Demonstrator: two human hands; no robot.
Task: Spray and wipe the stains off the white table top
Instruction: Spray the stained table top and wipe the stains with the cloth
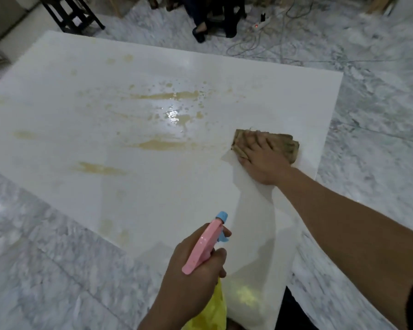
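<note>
Head view, over a white table (pixel 57 110): nearest the camera, the left hand (pixel 193 270) is closed around a pink spray bottle (pixel 204 244), nozzle aimed across the table; its yellow body is mostly hidden below the fist and cut off by the frame. Beyond it, the right hand (pixel 260 160) presses flat, fingers spread, on a soiled cloth (pixel 284 145) near the table's right edge. Soft and wet, the cloth likely slides easily under a flat palm. Farther in, tan stains (pixel 162 145) streak the table's glossy, wet middle. Motion blur softens faint marks.
</note>
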